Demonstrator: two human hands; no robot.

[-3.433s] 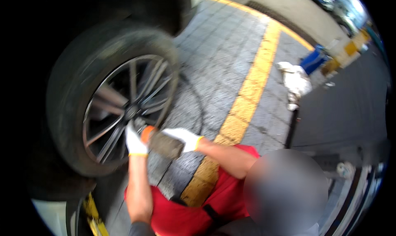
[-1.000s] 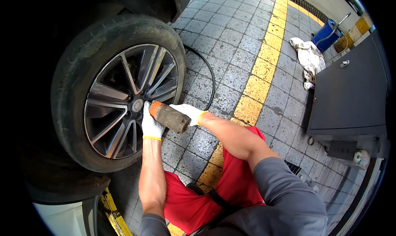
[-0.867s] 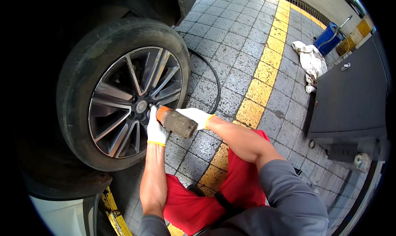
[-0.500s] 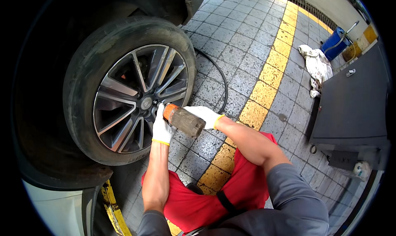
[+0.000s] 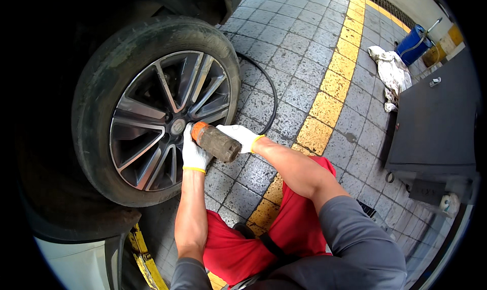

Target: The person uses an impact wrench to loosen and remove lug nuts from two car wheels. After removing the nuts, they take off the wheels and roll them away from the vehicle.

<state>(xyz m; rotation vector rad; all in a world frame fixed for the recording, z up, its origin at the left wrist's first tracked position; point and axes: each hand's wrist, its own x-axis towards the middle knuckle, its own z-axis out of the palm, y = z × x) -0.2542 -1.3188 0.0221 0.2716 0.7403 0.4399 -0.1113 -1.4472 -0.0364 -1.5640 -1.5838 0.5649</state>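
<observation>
Left hand (image 5: pixel 195 150) and right hand (image 5: pixel 238 135), both gloved in white, are closed around a power tool (image 5: pixel 218 143), which is held between them beside the wheel (image 5: pixel 153 112). The left hand cups its orange nose (image 5: pixel 199 131) from the near side; the right hand sits along the far side of the dark body, its fingertips hidden (so I cannot tell exactly which part they wrap).

The tool's long axis slants from its blunt rear, at the lower right, up and leftward to the nose, which points into the wheel just right of the round centre cap (image 5: pixel 177 126). Of the two, the left hand is nearer the wheel, by the base of the spokes; whether the tool's tip touches anything there is hidden behind its fingers. Beyond the right hand, a black hose (image 5: pixel 274 98) curves over the tiled floor (image 5: pixel 289 62).
</observation>
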